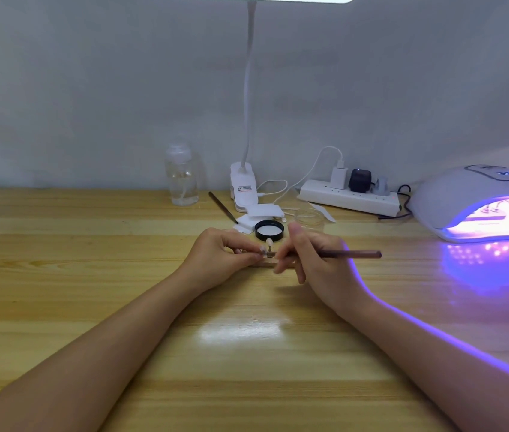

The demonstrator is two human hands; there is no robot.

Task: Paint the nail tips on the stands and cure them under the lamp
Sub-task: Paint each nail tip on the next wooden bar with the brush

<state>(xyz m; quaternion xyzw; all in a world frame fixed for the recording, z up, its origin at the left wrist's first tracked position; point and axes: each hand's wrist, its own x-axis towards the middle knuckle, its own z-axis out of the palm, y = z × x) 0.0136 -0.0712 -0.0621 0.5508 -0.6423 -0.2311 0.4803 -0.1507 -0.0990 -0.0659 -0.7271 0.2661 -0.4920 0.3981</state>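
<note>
Wooden tabletop (pixel 122 307), both hands at a nail tip stand
Left hand (pixel 218 254) pinches stand (pixel 267 258) mid-table; right hand (pixel 312 254) grips brush (pixel 352 254), tip at the nail tip (pixel 268 242); curing lamp (pixel 477 201) glows purple far right

A dark brown brush (pixel 340 254) crosses the right hand (pixel 315 260). Beyond both hands sits a black-rimmed, white-centred lid (pixel 269 230). Far right, a white curing lamp (pixel 477 201) glows violet on the pale striped wood table (pixel 91 244).

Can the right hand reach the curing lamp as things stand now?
Probably yes. The lamp stands on the right hand's side with bare table between them, but that hand holds a brush.
</note>
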